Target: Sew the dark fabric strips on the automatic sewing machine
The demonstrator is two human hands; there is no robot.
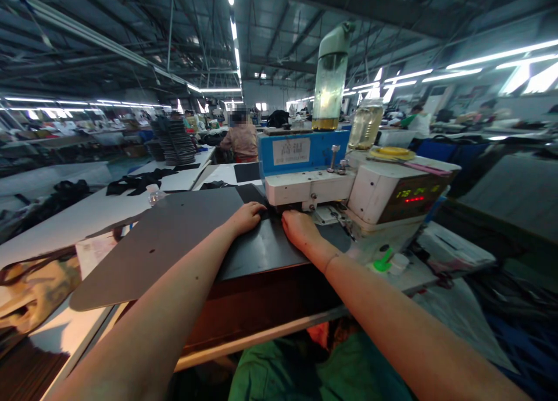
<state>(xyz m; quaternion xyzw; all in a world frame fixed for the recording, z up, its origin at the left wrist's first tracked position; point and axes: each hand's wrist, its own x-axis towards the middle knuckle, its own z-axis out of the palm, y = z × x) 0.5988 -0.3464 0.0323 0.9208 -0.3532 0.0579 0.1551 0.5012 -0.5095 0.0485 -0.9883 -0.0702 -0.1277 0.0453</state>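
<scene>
Desk: the white desk [93, 212] extends to your left, partly under the grey panel.
Grey panel: the flat grey panel [165, 232] slants from your lower left toward the machine; its rounded corner lies nearest you.
Machine: the blue-and-white machine [309, 187] stands ahead and to the right, its head above the dark glossy surface [261, 247].
Stack: the dark stack [174, 142] stands on the desk at far left.
Tall bottle: the tall bottle [330, 90] stands upright on the machine.
Hands: your left hand [247, 218] lies palm down by the dark strip, fingers bent; your right hand [300, 228] is curled narrow beside the machine head. Fingertips are partly hidden; grip cannot be confirmed.
Green piece: the green piece [383, 260] lies right of the machine head.
</scene>
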